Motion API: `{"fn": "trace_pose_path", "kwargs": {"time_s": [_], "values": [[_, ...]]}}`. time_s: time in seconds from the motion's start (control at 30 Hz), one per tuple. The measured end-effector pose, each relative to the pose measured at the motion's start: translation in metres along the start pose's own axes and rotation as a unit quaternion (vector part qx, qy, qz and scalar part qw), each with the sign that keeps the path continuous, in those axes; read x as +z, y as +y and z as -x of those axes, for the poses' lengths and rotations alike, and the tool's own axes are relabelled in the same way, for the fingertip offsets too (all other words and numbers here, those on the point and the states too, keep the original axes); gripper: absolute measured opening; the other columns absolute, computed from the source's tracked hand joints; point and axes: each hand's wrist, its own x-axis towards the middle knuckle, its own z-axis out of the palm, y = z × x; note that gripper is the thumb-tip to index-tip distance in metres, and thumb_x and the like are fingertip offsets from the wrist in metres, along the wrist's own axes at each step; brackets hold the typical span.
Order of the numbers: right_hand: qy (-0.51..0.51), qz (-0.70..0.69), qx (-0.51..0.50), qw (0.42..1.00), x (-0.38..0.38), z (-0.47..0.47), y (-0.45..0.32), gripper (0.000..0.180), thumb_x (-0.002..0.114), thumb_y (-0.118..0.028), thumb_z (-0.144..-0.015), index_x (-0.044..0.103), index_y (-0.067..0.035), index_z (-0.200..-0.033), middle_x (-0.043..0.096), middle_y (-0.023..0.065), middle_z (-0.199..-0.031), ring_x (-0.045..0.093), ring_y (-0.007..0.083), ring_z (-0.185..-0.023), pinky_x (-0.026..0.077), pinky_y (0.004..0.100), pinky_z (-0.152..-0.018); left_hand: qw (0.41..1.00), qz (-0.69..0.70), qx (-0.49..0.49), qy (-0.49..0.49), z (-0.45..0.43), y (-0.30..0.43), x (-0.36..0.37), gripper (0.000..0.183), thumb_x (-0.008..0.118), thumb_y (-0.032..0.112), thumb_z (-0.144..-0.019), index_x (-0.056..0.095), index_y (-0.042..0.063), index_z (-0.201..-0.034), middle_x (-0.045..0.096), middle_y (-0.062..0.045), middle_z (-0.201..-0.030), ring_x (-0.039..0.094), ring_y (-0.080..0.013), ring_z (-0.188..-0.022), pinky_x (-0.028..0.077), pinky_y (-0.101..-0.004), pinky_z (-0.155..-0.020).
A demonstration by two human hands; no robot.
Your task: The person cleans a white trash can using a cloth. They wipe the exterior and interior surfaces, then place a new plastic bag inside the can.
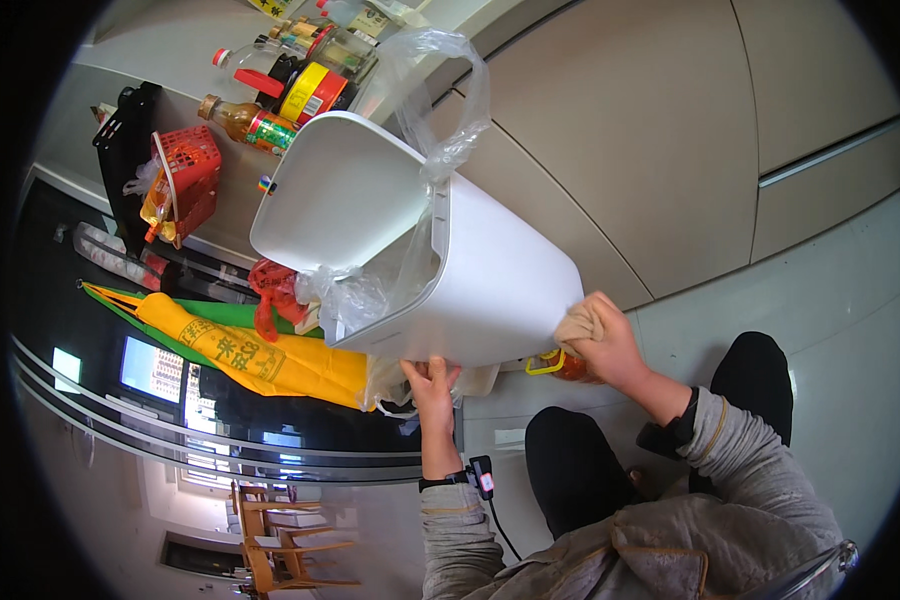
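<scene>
A white plastic bin (487, 277) with its lid (337, 187) raised fills the middle of the view, tilted in the picture. Clear plastic bags (352, 300) lie at its mouth, and another clear bag (454, 105) hangs over the rim. My left hand (433, 386) touches the bin's near side with its fingertips, the thumb and fingers spread. In my right hand (607, 341) is a bunched beige cloth (579, 327), pressed against the bin's base corner. Just below that hand, a container with a yellow handle (546, 364) is partly hidden.
Bottles and jars (322, 90) crowd behind the lid. A red plastic basket (195, 180) holds packets farther left. A yellow and green sack (270, 356) and a red plastic bag (276, 296) lie left of the bin. Beige cabinet doors (630, 120) stand beyond; wooden chairs (285, 547) show lower left.
</scene>
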Motion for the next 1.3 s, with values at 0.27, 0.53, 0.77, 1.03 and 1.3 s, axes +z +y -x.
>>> {"fn": "trace_pose_path", "kwargs": {"time_s": [0.27, 0.53, 0.77, 1.03, 1.3], "values": [[-0.022, 0.039, -0.025, 0.999, 0.002, -0.027, -0.015, 0.027, 0.074, 0.000, -0.070, 0.050, 0.001, -0.083, 0.049, 0.0109, -0.085, 0.050, 0.0235, -0.077, 0.045, 0.0330, -0.073, 1.000, -0.009, 0.000, 0.008, -0.002, -0.003, -0.003, 0.067, 0.061, 0.030, -0.100, 0.020, 0.015, -0.151, 0.041, -0.009, -0.145, 0.046, -0.0236, -0.129, 0.051, -0.0467, -0.098], [-0.038, 0.014, -0.104, 0.994, 0.025, -0.043, -0.070, 0.024, 0.072, 0.002, -0.072, 0.050, 0.002, -0.083, 0.050, 0.0122, -0.085, 0.051, 0.0251, -0.076, 0.046, 0.0338, -0.071, 1.000, -0.013, -0.004, 0.012, 0.001, -0.002, 0.002, 0.067, 0.061, 0.030, -0.100, 0.020, 0.016, -0.151, 0.041, -0.009, -0.145, 0.048, -0.0221, -0.127, 0.051, -0.0466, -0.097], [-0.009, 0.062, -0.129, 0.990, 0.025, -0.023, -0.051, 0.023, 0.068, 0.005, -0.071, 0.051, 0.002, -0.086, 0.051, 0.0141, -0.087, 0.053, 0.0278, -0.078, 0.046, 0.0346, -0.071, 1.000, 0.002, 0.007, 0.009, -0.001, -0.002, 0.000, 0.070, 0.062, 0.030, -0.099, 0.018, 0.017, -0.152, 0.042, -0.008, -0.145, 0.047, -0.0216, -0.127, 0.050, -0.0449, -0.097], [0.042, -0.227, -0.045, 0.972, 0.030, -0.052, -0.099, 0.038, 0.061, 0.008, -0.072, 0.047, 0.000, -0.106, 0.056, 0.0081, -0.093, 0.057, 0.0233, -0.082, 0.049, 0.0352, -0.073, 1.000, 0.017, -0.007, 0.003, -0.002, -0.007, -0.005, 0.065, 0.063, 0.027, -0.099, 0.021, 0.013, -0.147, 0.044, -0.006, -0.143, 0.052, -0.0186, -0.119, 0.051, -0.0381, -0.092], [-0.034, 0.266, -0.398, 0.877, 0.069, -0.058, -0.095, 0.075, 0.074, -0.010, -0.068, 0.053, -0.020, -0.139, 0.039, 0.0158, -0.151, 0.035, 0.0456, -0.141, 0.032, 0.0595, -0.111, 0.999, 0.016, 0.006, 0.031, 0.000, 0.000, 0.009, 0.057, 0.058, 0.021, -0.101, 0.023, 0.013, -0.145, 0.046, -0.006, -0.137, 0.053, -0.0146, -0.112, 0.051, -0.0350, -0.087]]}}
